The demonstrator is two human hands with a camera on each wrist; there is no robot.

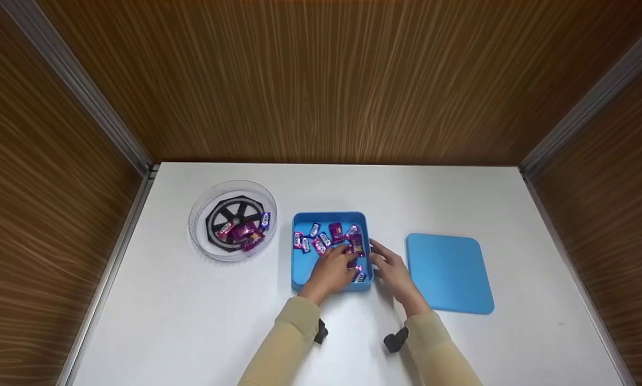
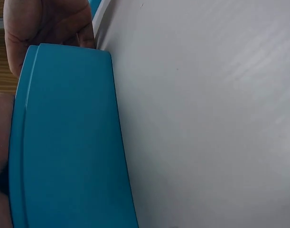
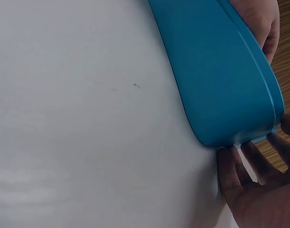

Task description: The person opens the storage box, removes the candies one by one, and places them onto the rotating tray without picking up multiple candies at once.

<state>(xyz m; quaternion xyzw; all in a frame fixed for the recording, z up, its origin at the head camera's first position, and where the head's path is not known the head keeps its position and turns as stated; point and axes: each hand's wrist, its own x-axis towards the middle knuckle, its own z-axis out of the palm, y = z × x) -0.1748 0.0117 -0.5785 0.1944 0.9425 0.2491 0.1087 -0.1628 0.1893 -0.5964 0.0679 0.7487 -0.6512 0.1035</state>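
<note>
Small wrapped candies in pink, purple and blue lie spread inside an open blue box (image 1: 329, 288). My left hand (image 1: 331, 272) reaches over the near wall, its fingers bent down among the candies (image 1: 320, 246) on the right side. Its fingertips are partly hidden, so a grip on a candy cannot be made out. Against the box's right wall, my right hand (image 1: 395, 272) rests its fingers, mostly straight. In the right wrist view, the right hand's fingers (image 3: 261, 164) touch the box corner from outside, the thumb near the rim.
To the right lies a flat blue lid (image 1: 449, 273), close beside the right hand. At the left stands a round clear tub (image 1: 195, 236) with a black spoked base and several wrapped candies (image 1: 248, 236). Wooden panels (image 1: 321, 80) enclose the white table (image 1: 192, 321).
</note>
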